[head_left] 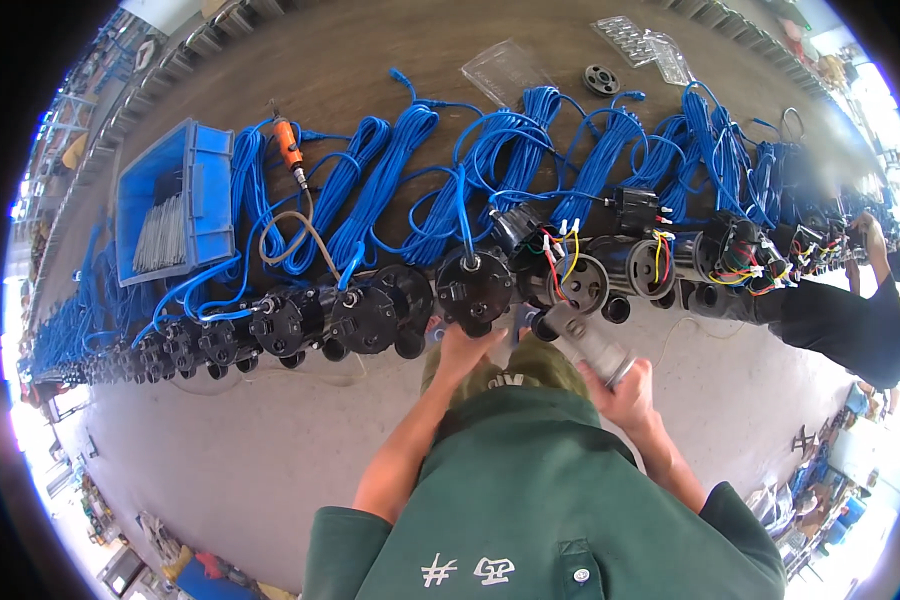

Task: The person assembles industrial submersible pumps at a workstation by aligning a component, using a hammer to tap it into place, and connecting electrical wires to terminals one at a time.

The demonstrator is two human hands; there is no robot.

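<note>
My left hand (464,348) is closed at the lower edge of a black round-capped cylindrical unit (473,290) with a blue cable rising from its top. Its fingertips are partly hidden below the cap. In my right hand (624,394) is a grey cylindrical tool (592,343), blurred, with a dark rounded end pointing up and left toward the units. An open-ended housing (580,283) with red and yellow wires lies just above the tool. Left of my left hand sits another black-capped unit (363,320), also with a blue cable.
Coiled blue cables (530,135) cover much of the brown bench (300,75). A blue bin (210,195) holds thin grey rods, beside an orange screwdriver-like tool (288,145). Clear plastic trays (507,72) and a round black part (601,80) lie farther back. Another person's arm (875,250) reaches in at right.
</note>
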